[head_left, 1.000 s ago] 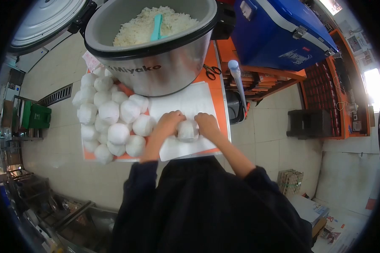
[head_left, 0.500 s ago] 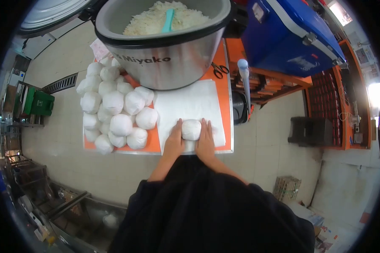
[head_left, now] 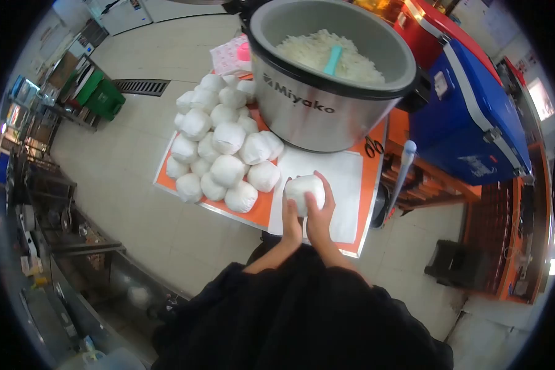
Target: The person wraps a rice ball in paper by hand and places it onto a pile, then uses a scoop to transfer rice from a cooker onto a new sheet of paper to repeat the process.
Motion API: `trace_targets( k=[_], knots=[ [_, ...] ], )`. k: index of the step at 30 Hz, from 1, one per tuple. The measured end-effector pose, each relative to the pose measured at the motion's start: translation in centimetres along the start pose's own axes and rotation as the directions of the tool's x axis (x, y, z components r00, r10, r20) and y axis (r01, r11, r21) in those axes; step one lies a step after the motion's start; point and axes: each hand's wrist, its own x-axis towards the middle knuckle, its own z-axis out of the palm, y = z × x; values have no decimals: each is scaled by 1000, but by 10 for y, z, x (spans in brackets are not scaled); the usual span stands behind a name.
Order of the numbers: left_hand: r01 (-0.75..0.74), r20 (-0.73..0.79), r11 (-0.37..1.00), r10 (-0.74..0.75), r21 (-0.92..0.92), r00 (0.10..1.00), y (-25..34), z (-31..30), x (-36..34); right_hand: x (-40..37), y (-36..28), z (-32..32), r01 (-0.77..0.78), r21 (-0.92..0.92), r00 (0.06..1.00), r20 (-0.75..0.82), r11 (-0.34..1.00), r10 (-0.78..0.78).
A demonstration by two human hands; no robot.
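A rounded white paper-wrapped bundle [head_left: 304, 190] is held between my left hand [head_left: 291, 217] and my right hand [head_left: 320, 213], above white paper sheets [head_left: 342, 185] on the orange table [head_left: 262, 206]. My fingers wrap round its sides, with a thumb on its near face. Left of my hands, several similar white bundles [head_left: 228, 137] are heaped on the table. Behind the sheets stands a large silver cooker [head_left: 314, 120] marked Miyako, open, with white rice [head_left: 357, 65] and a turquoise paddle [head_left: 333, 60] inside.
Black scissors [head_left: 373, 147] lie right of the cooker, near a pale-handled pole [head_left: 403, 169]. A blue cooler box [head_left: 468, 123] and a red one [head_left: 419, 37] stand at the back right. A pink-patterned packet [head_left: 227, 57] is behind the heap. A green bin [head_left: 102, 95] stands far left.
Both hands have lifted the bundle off the paper and now cup it. The view has turned, so the table and cooker appear shifted right and tilted.
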Motion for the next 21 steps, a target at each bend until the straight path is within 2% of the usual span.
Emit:
trace_targets(
  k=[1,3,4,5,7,8,10,11,13,14,15,16,17,19,21],
  knots=[
    [-18,-9,1000,18,-1,1000,15,7,-6,-3,-10,9,0,2,1000,20,1000,0],
    [60,-225,996,-45,63,973,49,16,-14,-9,-22,25,145,-143,972,206,979,-114],
    [-16,-200,982,54,190,978,64,17,-14,-11,-18,33,74,-108,969,243,991,-46],
    [-31,-209,981,71,190,975,80,19,-15,-12,-5,41,70,-27,942,330,997,-57],
    [-4,-223,972,58,234,973,113,20,-18,-5,10,58,191,-65,873,467,979,-139],
    [68,-312,987,-19,147,950,121,7,-15,-4,17,69,184,-58,867,480,981,-134],
    [52,-390,992,-3,117,921,139,-35,-3,2,26,93,393,-292,772,620,872,-140],
    [44,-451,996,-3,80,892,150,-50,5,5,20,101,396,-284,766,627,873,-143],
    [-123,-419,935,264,333,869,176,-64,23,8,-13,115,527,-264,665,720,808,-199],
    [-122,-418,934,264,336,869,189,-81,35,14,-36,115,545,-218,659,708,810,-253],
    [34,-482,817,305,575,821,198,-105,49,22,-59,109,544,-218,661,706,810,-254],
    [207,-522,632,365,747,771,204,-126,63,33,-81,99,645,-217,602,735,733,-312],
    [203,-517,633,361,747,776,203,-140,74,45,-104,89,738,-213,534,764,641,-362],
    [224,-467,504,429,834,774,200,-161,92,67,-146,69,848,-271,477,766,456,-431],
    [224,-348,297,483,928,803,200,-167,96,94,-195,55,898,-343,436,778,274,-452]
  ],
)
